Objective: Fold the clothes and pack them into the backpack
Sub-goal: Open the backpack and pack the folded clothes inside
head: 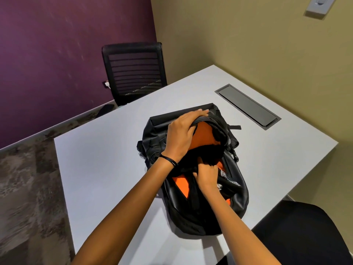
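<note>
Small office room, grey desk (99, 153) with cable hatch (248, 106) (lid shut), mesh office chair (133, 73), wall switch (319, 5)

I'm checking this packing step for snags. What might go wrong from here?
1. The right hand grips the black garment in a bunch inside the backpack, so its fold may come undone.
2. Only the left hand holds the flap up; if it slips, the opening may close on the right hand.
3. The backpack lies near the table edge, so hard pushing might shift it.

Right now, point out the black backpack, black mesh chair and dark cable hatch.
black backpack (239, 201), head view, side wall
black mesh chair (133, 73), head view, backrest
dark cable hatch (248, 107), head view, lid
</note>
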